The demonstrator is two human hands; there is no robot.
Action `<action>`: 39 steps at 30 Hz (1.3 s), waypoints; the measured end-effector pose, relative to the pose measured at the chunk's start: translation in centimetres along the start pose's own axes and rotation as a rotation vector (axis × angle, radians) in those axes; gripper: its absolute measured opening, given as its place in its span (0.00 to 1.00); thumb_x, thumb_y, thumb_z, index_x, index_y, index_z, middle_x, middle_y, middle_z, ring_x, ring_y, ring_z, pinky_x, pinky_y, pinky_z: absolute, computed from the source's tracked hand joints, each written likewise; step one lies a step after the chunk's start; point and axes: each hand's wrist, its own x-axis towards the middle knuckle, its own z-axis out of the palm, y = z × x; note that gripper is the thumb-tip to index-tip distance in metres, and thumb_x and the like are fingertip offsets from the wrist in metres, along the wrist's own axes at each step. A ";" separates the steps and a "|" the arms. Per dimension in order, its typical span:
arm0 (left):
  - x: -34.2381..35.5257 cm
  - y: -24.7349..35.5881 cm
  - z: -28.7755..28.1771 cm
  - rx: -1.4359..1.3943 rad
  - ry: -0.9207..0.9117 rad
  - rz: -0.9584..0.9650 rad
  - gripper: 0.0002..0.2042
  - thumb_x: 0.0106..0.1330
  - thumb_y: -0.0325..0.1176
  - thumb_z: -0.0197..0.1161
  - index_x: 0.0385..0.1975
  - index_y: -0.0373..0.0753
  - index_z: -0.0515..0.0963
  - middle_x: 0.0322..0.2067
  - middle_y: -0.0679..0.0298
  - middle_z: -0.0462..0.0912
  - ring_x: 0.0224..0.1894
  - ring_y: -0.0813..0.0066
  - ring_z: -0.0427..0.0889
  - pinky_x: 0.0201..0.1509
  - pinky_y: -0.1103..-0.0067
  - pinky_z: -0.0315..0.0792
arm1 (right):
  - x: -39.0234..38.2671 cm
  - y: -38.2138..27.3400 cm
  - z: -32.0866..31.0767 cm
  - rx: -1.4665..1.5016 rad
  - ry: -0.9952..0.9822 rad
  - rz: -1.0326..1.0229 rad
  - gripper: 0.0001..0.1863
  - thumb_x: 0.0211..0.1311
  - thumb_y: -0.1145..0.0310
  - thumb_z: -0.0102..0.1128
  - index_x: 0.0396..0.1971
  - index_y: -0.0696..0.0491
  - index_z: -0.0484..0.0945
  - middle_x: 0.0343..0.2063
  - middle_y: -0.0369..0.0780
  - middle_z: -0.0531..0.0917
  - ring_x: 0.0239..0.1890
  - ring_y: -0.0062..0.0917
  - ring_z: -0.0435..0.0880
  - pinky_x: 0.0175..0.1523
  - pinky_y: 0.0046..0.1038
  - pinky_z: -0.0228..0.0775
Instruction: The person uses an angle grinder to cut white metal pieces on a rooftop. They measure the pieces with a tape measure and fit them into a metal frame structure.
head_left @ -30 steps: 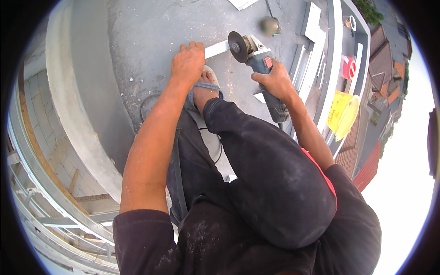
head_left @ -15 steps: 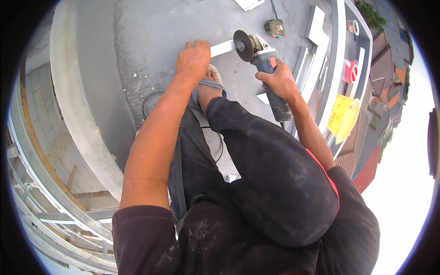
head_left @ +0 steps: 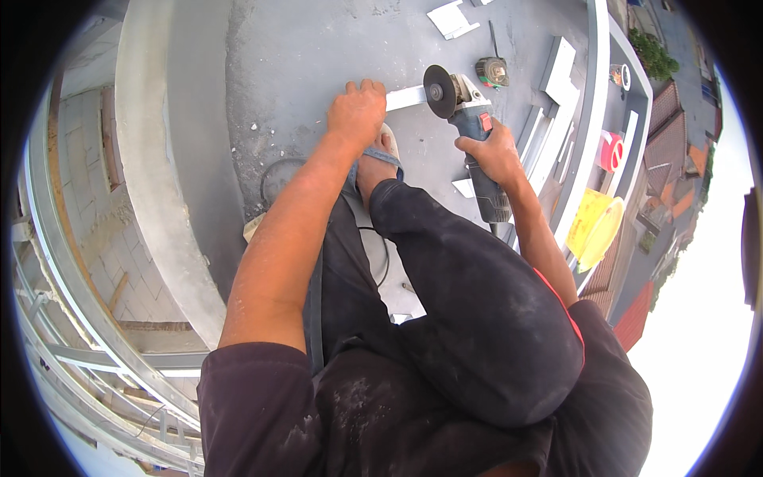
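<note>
My right hand is wrapped round the body of a blue-grey angle grinder, just behind its red switch. The grinder's dark cutting disc stands upright at the end of a white strip; whether it touches the strip cannot be made out. Closed over the strip's other end is my left hand, knuckles up and fingertips hidden. Directly below that hand is my sandalled foot.
A tape measure lies beyond the grinder, near white offcuts. Long white profiles line the right side, inside a low parapet. A yellow bucket and a red-and-white container stand there. A cable loops by my left forearm.
The whole view has shifted, so hands, grinder and floor things all appear slightly further right and lower. Both hands keep their grips, and the disc stays at the strip's end.
</note>
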 end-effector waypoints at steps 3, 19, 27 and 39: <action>-0.1 0.2 0.2 -0.005 0.026 0.000 0.11 0.65 0.28 0.71 0.46 0.34 0.82 0.47 0.54 0.86 0.52 0.53 0.87 0.48 0.64 0.89 | 0.4 0.1 0.0 -0.024 0.014 -0.008 0.32 0.48 0.56 0.77 0.46 0.67 0.81 0.34 0.52 0.88 0.38 0.41 0.90 0.50 0.41 0.81; 0.1 0.2 0.4 -0.048 -0.048 -0.049 0.18 0.68 0.39 0.75 0.49 0.34 0.79 0.50 0.52 0.84 0.55 0.49 0.85 0.54 0.60 0.85 | 0.4 0.3 -0.2 -0.019 -0.030 -0.003 0.33 0.47 0.54 0.76 0.47 0.66 0.81 0.38 0.54 0.89 0.42 0.43 0.90 0.52 0.41 0.81; 0.3 -0.3 1.1 -0.066 -0.021 -0.034 0.22 0.64 0.44 0.78 0.49 0.34 0.82 0.47 0.55 0.87 0.54 0.53 0.87 0.51 0.61 0.87 | -0.4 -0.2 -1.2 -0.043 -0.041 -0.001 0.32 0.47 0.55 0.76 0.46 0.65 0.82 0.37 0.51 0.88 0.38 0.40 0.90 0.49 0.40 0.81; 2.2 -4.6 -1.7 0.044 0.199 -0.063 0.47 0.46 0.56 0.87 0.64 0.38 0.75 0.60 0.56 0.76 0.66 0.54 0.73 0.67 0.56 0.70 | -3.7 0.2 -4.3 0.191 0.115 -0.016 0.27 0.52 0.61 0.77 0.47 0.65 0.80 0.32 0.44 0.87 0.32 0.31 0.87 0.43 0.35 0.80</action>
